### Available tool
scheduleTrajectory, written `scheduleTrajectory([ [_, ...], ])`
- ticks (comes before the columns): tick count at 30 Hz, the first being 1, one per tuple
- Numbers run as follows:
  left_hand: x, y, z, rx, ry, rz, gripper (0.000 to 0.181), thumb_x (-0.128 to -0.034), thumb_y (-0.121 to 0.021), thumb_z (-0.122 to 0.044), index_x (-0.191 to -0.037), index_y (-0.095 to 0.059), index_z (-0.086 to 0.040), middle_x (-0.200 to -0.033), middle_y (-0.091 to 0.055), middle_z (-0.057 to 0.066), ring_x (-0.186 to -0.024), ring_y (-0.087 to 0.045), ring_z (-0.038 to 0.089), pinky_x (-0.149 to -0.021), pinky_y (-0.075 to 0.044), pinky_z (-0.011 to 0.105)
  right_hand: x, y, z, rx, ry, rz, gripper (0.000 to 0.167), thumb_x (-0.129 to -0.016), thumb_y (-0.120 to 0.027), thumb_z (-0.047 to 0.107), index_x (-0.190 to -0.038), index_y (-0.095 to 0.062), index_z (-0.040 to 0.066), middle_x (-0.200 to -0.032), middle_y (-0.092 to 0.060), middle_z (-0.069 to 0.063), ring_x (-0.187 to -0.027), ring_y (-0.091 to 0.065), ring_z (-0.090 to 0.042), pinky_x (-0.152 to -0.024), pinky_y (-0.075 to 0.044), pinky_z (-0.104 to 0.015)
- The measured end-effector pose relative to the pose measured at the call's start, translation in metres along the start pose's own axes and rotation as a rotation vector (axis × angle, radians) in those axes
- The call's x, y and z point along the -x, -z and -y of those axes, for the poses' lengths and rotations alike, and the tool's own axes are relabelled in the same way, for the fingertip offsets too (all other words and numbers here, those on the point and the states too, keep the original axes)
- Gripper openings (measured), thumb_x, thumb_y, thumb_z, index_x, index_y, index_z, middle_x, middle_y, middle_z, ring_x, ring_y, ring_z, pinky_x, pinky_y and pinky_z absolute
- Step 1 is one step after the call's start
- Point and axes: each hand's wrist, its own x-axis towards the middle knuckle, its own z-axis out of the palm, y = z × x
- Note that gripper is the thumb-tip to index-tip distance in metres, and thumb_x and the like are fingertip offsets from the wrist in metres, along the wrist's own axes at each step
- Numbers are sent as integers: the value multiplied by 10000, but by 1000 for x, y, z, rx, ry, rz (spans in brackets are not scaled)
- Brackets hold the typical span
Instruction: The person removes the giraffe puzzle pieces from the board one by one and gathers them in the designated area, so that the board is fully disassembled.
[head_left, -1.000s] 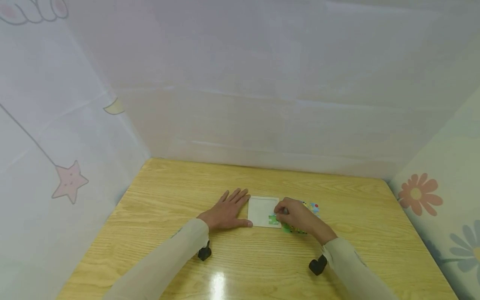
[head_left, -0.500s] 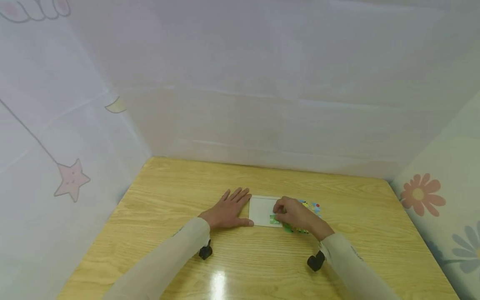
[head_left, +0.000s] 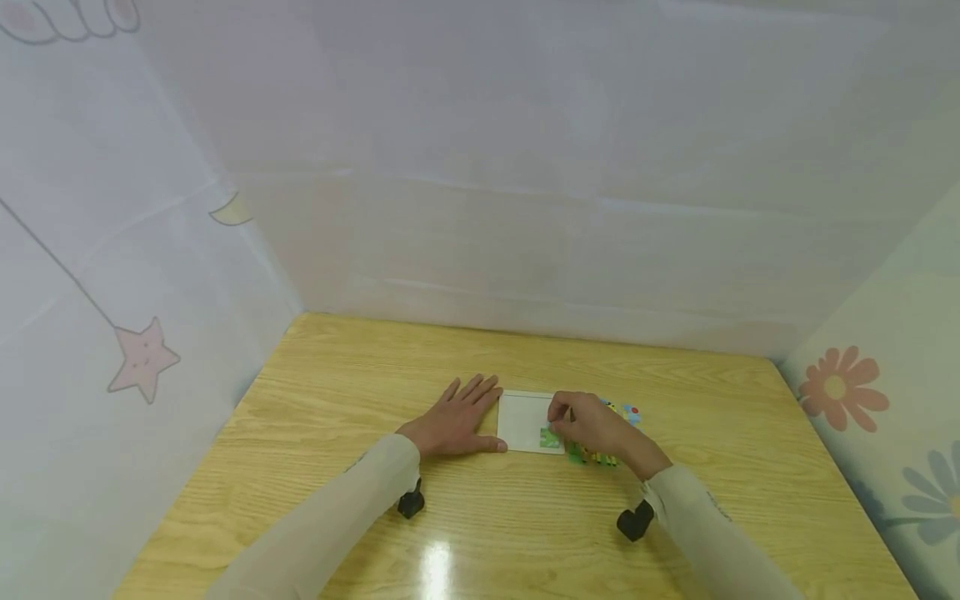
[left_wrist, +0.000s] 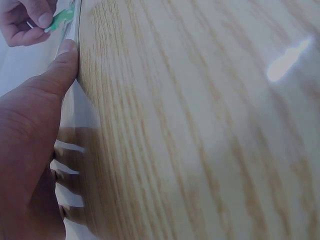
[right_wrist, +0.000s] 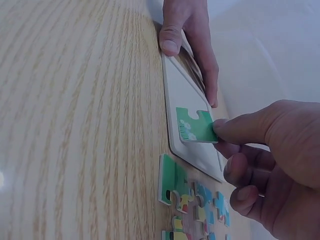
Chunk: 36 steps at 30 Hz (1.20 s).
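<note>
My right hand (head_left: 596,429) pinches a green jigsaw puzzle piece (right_wrist: 195,125) between thumb and fingertips. It holds the piece at the near right corner of a shallow white puzzle tray (head_left: 519,421). In the right wrist view the piece overlaps the tray; I cannot tell whether it lies flat on the bottom. With fingers spread and straight, my left hand (head_left: 453,425) rests at the tray's left side, its thumb and fingertips touching the rim. The left wrist view shows the left thumb (left_wrist: 64,62) against the tray edge.
Several loose colourful puzzle pieces (right_wrist: 174,181) lie close together right of the tray, partly hidden under my right hand in the head view. All of this is on a wood-grain table (head_left: 360,367). A pale printed cloth (head_left: 465,167) stands behind and at both sides.
My right fingers shift slightly on the green puzzle piece, which stays at the same tray corner. The left hand keeps its place, and the head view moves a little.
</note>
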Motion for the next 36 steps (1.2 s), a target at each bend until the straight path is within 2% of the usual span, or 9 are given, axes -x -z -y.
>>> scheduleTrajectory([
  [4, 0, 0, 0, -1, 4, 5, 1021, -990, -547, -751, -1720, -212, -121, -1825, -106, 70, -1701, -89, 339, -1369, -107, 625, 2, 2, 1, 4, 22, -8, 66, -1074, -651, 154, -1040, -671, 102, -996, -709, -62, -658, -525, -119, -570, -474, -241],
  [11, 0, 0, 0, 5, 1, 7, 1018, -990, -537, -758, -1720, -214, -126, -1825, -108, 67, -1701, -89, 342, -1367, -107, 631, 7, 8, 3, -6, 6, -27, 66, -1077, -650, 174, -1023, -672, 143, -1014, -700, -46, -658, -541, -112, -563, -494, -240],
  [18, 0, 0, 0, 8, -13, -3, 1008, -998, -554, -732, -1717, -220, -109, -1822, -117, 91, -1697, -97, 363, -1362, -104, 646, 14, 17, -1, 38, 26, -54, 48, -1066, -658, 136, -1018, -665, 144, -1010, -706, -36, -680, -491, -100, -605, -451, -229],
  [27, 2, 1, -2, 20, -11, 1, 1002, -999, -585, -702, -1715, -222, -103, -1819, -125, 110, -1694, -103, 378, -1362, -107, 645, 25, 29, -11, 19, 27, -75, 78, -1077, -651, 178, -1036, -659, 112, -988, -714, -91, -736, -602, -181, -612, -518, -252],
  [31, 1, 1, -2, 21, -13, -2, 993, -1000, -604, -680, -1709, -234, -91, -1815, -136, 121, -1691, -113, 389, -1359, -116, 649, 29, 35, -15, 33, 37, -96, 75, -1064, -668, 170, -1031, -667, 103, -1000, -713, -75, -729, -558, -136, -620, -494, -240],
  [36, 1, 2, -2, 24, -15, 0, 994, -1003, -594, -685, -1713, -224, -95, -1818, -126, 112, -1693, -105, 382, -1360, -109, 649, 35, 40, -18, 48, 0, -111, 56, -1061, -674, 169, -1018, -670, 133, -1010, -711, -39, -713, -509, -97, -614, -467, -235],
])
